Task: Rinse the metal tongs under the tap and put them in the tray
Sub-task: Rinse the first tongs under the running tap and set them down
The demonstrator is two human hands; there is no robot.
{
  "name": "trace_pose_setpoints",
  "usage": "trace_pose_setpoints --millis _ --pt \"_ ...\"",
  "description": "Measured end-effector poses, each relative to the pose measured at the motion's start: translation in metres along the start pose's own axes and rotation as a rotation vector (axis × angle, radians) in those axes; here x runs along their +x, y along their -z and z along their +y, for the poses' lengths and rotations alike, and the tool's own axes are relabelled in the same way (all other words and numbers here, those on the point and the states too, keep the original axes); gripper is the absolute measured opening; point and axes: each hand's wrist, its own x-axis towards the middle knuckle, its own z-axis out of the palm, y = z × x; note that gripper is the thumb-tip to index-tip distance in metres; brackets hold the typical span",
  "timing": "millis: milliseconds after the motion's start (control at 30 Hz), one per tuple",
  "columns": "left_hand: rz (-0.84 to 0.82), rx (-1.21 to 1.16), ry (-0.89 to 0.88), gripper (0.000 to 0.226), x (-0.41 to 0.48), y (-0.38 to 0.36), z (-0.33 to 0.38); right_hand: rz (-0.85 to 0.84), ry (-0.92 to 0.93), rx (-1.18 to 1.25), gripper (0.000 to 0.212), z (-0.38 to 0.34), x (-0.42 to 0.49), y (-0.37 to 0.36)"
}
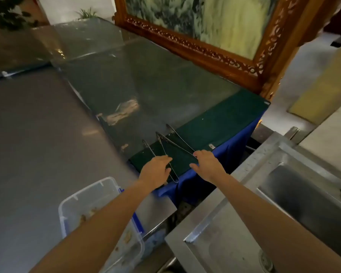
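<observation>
Two pairs of metal tongs lie on a glass-topped table with a green cloth [215, 123]. My left hand [156, 171] grips the left tongs [166, 154] near their hinge end, arms spread away from me. My right hand [207, 164] holds the hinge end of the right tongs [177, 138]. A steel sink [295, 198] sits at the lower right; the tap is barely visible at the right edge. A clear plastic tray [98, 196] with food scraps stands at the lower left, partly hidden by my left forearm.
A steel counter [37, 154] spans the left. A blue skirt [234, 154] hangs from the table edge, with a gap between table and sink unit. A carved wooden-framed picture [205, 26] stands behind the table.
</observation>
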Motion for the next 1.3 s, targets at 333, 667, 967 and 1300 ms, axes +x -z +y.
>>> trace_pose_setpoints --millis 333,667,967,1300 --pt "-0.132 0.391 -0.273 0.052 0.038 -0.048 -0.045 0.076 -0.098 -0.254 0.051 0.002 0.06 -0.036" --pt "-0.035 0.292 -0.313 0.052 0.039 -0.062 -0.061 0.079 -0.151 -0.248 0.042 0.01 0.096 -0.049" --pt "-0.056 0.231 -0.262 0.055 0.043 -0.05 -0.055 0.184 -0.139 -0.172 0.037 0.028 0.097 -0.023" --pt "-0.074 -0.64 0.158 0.058 0.106 -0.006 0.053 0.309 -0.194 0.215 0.029 0.066 0.032 0.054"
